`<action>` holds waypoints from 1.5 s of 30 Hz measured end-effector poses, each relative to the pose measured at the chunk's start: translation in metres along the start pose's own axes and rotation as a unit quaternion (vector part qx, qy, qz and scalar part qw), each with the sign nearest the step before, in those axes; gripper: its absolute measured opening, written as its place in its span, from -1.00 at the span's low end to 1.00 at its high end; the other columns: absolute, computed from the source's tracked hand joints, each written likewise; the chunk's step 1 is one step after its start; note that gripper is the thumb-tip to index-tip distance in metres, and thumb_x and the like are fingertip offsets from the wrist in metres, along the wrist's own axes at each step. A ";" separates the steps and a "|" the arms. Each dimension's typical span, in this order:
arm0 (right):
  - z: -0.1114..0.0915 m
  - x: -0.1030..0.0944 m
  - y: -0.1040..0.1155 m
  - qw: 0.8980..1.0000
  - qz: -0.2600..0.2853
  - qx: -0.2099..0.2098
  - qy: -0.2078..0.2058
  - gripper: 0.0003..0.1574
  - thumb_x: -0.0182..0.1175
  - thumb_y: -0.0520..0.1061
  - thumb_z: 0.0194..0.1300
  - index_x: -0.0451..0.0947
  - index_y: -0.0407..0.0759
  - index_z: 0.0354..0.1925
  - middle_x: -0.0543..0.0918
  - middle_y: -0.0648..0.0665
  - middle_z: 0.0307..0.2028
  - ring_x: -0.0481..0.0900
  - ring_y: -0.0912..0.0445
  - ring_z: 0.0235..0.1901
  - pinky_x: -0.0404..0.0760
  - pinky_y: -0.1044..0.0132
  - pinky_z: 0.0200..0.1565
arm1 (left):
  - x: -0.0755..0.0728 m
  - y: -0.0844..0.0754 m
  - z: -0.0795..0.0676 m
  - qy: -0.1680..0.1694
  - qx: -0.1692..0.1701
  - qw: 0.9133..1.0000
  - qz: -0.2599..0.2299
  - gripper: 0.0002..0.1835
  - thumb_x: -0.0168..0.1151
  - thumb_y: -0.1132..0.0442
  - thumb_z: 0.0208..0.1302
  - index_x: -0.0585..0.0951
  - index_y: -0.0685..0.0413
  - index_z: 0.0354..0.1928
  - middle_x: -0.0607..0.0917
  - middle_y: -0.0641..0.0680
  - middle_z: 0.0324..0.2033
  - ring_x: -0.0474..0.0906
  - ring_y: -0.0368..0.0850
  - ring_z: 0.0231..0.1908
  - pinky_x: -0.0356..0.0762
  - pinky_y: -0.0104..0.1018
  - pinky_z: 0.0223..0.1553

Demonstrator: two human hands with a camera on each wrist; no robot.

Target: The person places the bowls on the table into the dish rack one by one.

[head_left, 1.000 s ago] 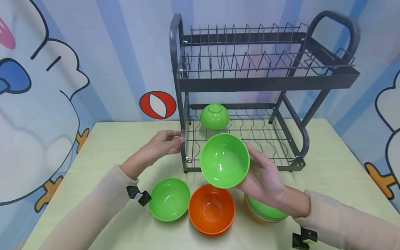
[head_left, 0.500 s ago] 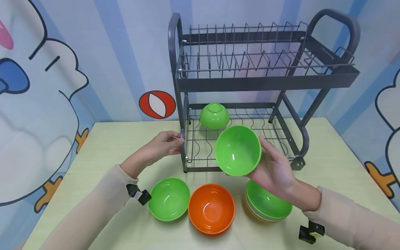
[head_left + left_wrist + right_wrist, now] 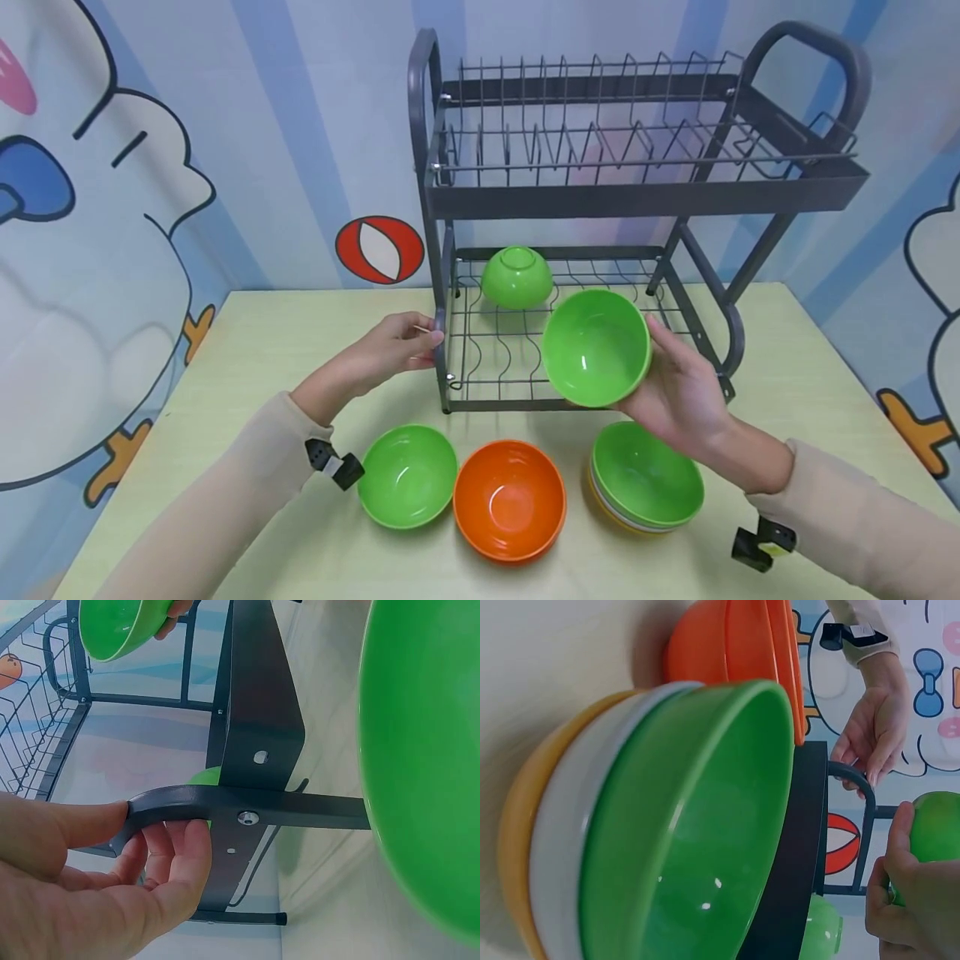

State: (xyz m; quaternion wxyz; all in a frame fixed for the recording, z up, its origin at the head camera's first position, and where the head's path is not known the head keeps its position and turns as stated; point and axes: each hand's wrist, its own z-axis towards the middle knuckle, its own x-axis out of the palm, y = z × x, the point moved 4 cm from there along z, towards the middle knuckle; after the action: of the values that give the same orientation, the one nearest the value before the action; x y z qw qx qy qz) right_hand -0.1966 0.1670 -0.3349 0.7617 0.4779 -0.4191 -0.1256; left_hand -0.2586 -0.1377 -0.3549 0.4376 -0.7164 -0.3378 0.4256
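My right hand (image 3: 686,400) holds a green bowl (image 3: 596,348) by its right side, tilted so its inside faces me, in front of the lower shelf of a dark dish rack (image 3: 645,200). With curled fingers and thumb, my left hand (image 3: 390,350) grips the rack's left side frame; the left wrist view shows that curved bar (image 3: 172,804) between thumb and fingers. On the lower shelf's back left sits another green bowl (image 3: 517,277), upside down. Below, on the table, stand a green bowl (image 3: 408,477), an orange bowl stack (image 3: 510,502) and a stack topped by a green bowl (image 3: 647,473).
The right-hand stack has a white bowl (image 3: 562,832) and a yellow-orange bowl (image 3: 517,825) under the green one. Wire dividers (image 3: 592,146) line the rack's upper tier. A patterned backdrop (image 3: 300,125) rises behind the pale table (image 3: 300,333).
My right hand has carried the green bowl to the right and slightly up, uncovering more of the right-hand stack. The left hand has stayed on the rack.
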 end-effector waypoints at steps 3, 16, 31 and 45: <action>-0.001 -0.003 0.003 1.000 -0.005 0.000 0.000 -0.32 -0.63 0.18 0.60 -0.18 0.05 0.55 0.07 -0.21 0.38 0.25 -0.09 0.33 0.40 -0.16 0.25 | -0.001 0.000 0.000 0.000 0.001 1.000 0.000 -0.62 0.02 0.27 0.55 0.36 0.43 0.22 0.55 0.33 -0.02 0.59 0.15 0.02 0.52 -0.07 0.19; 0.001 -0.026 0.022 0.997 -0.080 -0.005 -0.019 -0.31 -0.64 0.17 0.59 -0.20 0.03 0.55 0.07 -0.20 0.38 0.29 -0.04 0.31 0.44 -0.03 0.24 | -0.001 0.002 0.000 0.013 0.018 1.000 -0.006 -0.63 0.02 0.29 0.55 0.36 0.46 0.20 0.53 0.32 -0.01 0.56 0.16 0.04 0.51 -0.07 0.20; 0.008 -0.048 0.039 0.987 -0.149 -0.022 -0.050 -0.38 -0.54 0.10 0.60 -0.03 0.02 0.51 0.16 -0.22 0.31 0.32 -0.05 0.22 0.56 0.02 0.12 | -0.003 0.001 -0.001 0.027 0.024 0.999 -0.007 -0.66 0.03 0.30 0.54 0.38 0.44 0.16 0.54 0.30 -0.05 0.56 0.13 0.01 0.51 -0.07 0.20; 0.011 -0.065 0.047 0.974 -0.197 -0.017 -0.108 -0.45 -0.41 0.12 0.62 0.06 0.07 0.45 0.16 -0.20 0.27 0.32 -0.05 0.19 0.60 0.08 0.06 | -0.004 0.005 0.002 0.035 0.023 0.999 -0.008 -0.71 0.02 0.28 0.55 0.39 0.37 0.14 0.54 0.27 -0.07 0.55 0.12 0.02 0.48 -0.06 0.23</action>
State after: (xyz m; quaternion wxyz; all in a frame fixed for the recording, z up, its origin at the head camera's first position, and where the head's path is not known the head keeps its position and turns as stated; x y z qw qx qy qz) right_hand -0.2550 0.2225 -0.3268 0.6802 0.5213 -0.3944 -0.3317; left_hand -0.2614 -0.1424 -0.3584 0.4688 -0.7177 -0.3186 0.4045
